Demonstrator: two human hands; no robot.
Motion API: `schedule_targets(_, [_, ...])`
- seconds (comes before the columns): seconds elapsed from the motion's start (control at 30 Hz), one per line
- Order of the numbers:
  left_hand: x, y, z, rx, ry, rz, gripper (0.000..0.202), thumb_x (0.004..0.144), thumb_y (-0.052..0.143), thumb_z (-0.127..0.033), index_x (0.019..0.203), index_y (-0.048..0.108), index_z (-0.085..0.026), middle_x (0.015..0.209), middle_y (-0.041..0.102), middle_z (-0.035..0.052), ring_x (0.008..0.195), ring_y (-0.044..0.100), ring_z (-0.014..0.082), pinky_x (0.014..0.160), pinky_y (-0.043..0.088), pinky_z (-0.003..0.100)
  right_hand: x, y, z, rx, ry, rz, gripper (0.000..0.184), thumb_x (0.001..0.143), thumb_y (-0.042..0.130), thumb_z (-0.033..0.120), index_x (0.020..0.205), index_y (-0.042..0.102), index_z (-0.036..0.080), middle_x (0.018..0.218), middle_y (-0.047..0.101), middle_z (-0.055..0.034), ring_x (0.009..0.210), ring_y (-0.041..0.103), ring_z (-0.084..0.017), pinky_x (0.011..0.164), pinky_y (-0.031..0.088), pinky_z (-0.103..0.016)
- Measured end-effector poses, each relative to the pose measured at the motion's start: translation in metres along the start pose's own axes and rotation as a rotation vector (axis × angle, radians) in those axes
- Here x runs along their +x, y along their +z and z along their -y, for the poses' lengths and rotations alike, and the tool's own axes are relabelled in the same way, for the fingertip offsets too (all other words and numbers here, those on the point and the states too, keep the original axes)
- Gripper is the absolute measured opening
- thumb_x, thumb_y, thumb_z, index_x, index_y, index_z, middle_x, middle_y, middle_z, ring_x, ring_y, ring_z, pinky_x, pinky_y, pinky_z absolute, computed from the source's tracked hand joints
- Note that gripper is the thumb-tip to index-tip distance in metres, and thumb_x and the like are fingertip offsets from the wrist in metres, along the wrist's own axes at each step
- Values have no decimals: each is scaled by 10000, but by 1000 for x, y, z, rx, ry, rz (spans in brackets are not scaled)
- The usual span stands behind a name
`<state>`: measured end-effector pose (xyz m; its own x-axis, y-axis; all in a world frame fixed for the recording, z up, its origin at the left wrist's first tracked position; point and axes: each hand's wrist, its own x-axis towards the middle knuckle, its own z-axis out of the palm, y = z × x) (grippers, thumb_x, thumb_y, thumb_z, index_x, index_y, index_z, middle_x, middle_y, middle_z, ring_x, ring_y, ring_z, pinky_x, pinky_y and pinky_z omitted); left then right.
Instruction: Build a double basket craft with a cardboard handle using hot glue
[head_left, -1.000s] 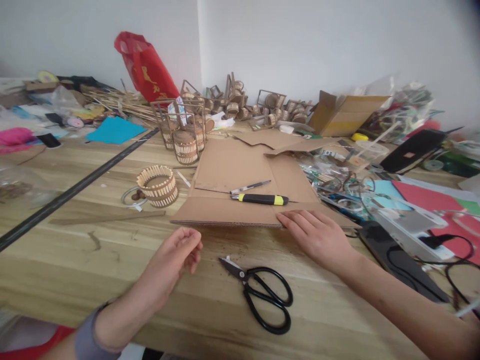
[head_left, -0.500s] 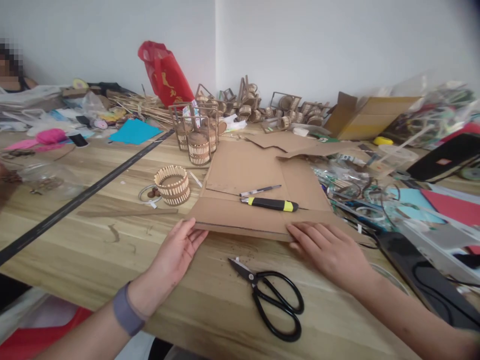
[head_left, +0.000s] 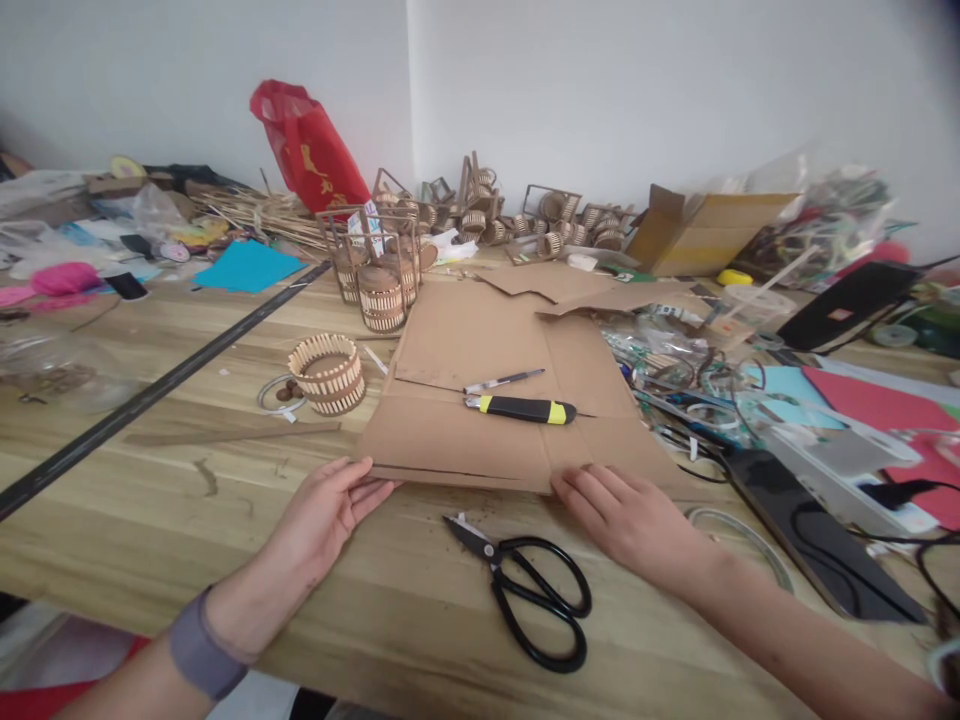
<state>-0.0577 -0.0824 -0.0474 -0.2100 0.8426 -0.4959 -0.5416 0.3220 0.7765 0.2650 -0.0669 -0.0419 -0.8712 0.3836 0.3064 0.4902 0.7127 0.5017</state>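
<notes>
A brown cardboard sheet (head_left: 480, 335) lies on the table before me, with a dark line along its near left edge. My left hand (head_left: 319, 515) pinches the near left corner, thumb on top and fingers beneath. At the near right edge my right hand (head_left: 622, 510) grips the same sheet, its thumb hidden. On the cardboard rest a black and yellow utility knife (head_left: 521, 408) and a pen (head_left: 504, 380). Black-handled scissors (head_left: 525, 590) lie on the table between my forearms, blades slightly apart.
Left of the sheet stands a small slatted basket (head_left: 328, 375) beside a wire ring. A rack of similar baskets (head_left: 381, 295) is behind it. A long black strip (head_left: 165, 375) crosses the table. To the right are a dark phone-like slab (head_left: 817, 530), cables and craft scraps.
The near edge of the cardboard has tipped flatter, so its dark line shows on the top face. Both hands keep their grip. My view has swung slightly right.
</notes>
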Motion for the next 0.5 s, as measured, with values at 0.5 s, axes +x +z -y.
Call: schedule_targets(0.5, [-7, -15, -15, 266, -37, -61, 107, 777, 636, -49, 751, 689, -139, 838, 752, 76, 737, 741, 203, 710, 625, 277, 5, 7, 12, 183, 38, 80, 320, 971, 317, 50, 958, 626, 134, 764, 670, -52, 678, 626, -189, 590, 441, -309])
